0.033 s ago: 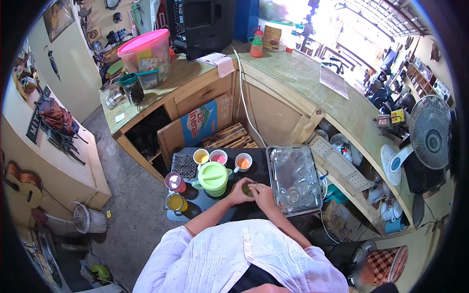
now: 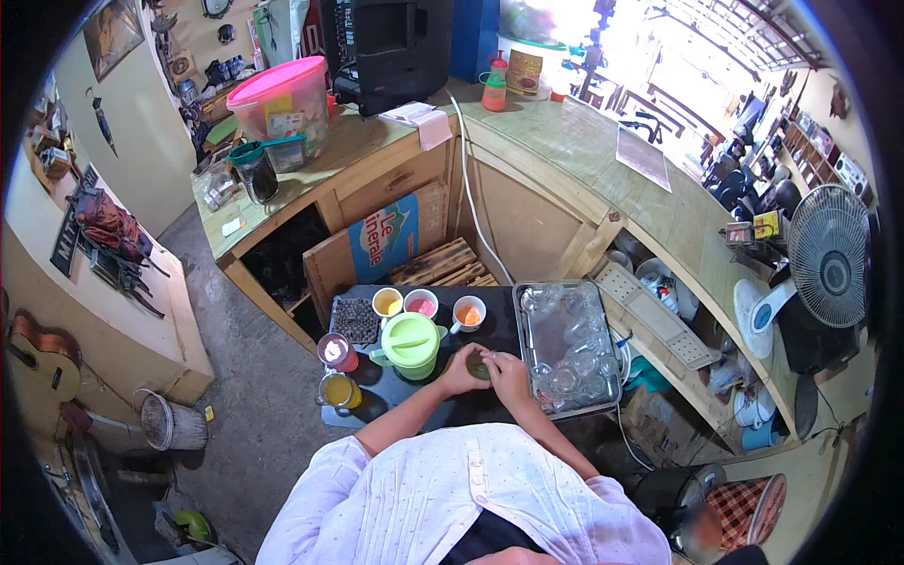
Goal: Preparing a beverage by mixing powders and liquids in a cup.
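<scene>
At nine o'clock from the metal tray [image 2: 574,411], my left hand [image 2: 458,373] holds a green glass

I look down from the head camera at a low, dark counter [image 2: 499,306]. My left hand is curled snugly around the side of the green glass [image 2: 478,366]. My right hand [image 2: 509,379] comes in from four o'clock, its fingers bent close together at the glass's top. I can't tell if they pinch something small or just touch the rim.

Going around from the glass, the metal tray sits at three o'clock, with clear glasses [image 2: 565,379] inside it. At twelve is a white cup with orange stuff [image 2: 476,325]. Near eleven is a cup with pink stuff [image 2: 432,310], and at ten a cup with yellow stuff [image 2: 376,306]. A light green jug [image 2: 411,344], lid on, stands at ten too, but closer. Over at nine are a pinkish-red drink [image 2: 346,362] and a mug of yellow drink [image 2: 340,392].
</scene>
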`<move>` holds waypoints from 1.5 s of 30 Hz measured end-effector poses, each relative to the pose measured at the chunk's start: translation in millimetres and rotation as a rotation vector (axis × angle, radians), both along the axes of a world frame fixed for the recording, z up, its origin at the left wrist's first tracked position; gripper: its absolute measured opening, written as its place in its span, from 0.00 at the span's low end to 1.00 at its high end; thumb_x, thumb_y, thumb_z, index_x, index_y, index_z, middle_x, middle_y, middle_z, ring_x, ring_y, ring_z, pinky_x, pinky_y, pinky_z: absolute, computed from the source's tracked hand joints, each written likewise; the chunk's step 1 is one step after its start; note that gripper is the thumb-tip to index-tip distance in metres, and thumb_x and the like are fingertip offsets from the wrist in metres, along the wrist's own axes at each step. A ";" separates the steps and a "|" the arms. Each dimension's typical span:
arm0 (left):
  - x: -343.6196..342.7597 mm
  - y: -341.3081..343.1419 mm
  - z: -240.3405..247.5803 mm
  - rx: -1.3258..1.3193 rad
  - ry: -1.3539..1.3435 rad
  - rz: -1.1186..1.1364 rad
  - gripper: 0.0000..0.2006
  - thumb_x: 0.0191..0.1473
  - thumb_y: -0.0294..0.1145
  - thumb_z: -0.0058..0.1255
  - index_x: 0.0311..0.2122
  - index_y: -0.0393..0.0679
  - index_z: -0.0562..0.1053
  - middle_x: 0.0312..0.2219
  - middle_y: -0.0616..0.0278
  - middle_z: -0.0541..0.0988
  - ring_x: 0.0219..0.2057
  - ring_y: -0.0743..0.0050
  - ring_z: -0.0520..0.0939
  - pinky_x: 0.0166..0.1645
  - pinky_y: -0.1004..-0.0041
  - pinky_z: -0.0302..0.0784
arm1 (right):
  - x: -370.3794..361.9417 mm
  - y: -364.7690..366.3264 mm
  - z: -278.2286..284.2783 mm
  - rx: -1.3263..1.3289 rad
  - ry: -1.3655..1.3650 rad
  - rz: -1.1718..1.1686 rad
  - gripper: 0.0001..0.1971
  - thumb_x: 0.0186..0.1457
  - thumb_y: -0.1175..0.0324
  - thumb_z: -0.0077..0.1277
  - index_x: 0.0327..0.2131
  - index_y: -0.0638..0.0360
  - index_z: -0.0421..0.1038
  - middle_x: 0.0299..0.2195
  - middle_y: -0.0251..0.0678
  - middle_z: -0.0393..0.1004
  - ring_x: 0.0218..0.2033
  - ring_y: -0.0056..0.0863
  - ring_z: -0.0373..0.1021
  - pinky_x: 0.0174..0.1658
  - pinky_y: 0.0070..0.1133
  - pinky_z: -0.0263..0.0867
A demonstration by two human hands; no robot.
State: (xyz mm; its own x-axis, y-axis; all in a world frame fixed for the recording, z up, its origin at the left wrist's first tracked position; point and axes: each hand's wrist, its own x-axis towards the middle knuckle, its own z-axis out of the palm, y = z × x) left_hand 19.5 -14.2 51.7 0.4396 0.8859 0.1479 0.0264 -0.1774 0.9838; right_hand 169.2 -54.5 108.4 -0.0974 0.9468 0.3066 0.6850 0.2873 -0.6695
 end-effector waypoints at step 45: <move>-2.2 1.1 -1.3 -0.007 0.038 -0.004 0.37 0.27 0.35 0.74 0.47 0.43 0.67 0.41 0.59 0.75 0.44 0.69 0.76 0.51 0.67 0.72 | 0.1 -0.4 -9.5 -0.123 0.010 -0.076 0.08 0.54 0.69 0.55 0.35 0.64 0.78 0.30 0.44 0.79 0.32 0.34 0.77 0.35 0.27 0.71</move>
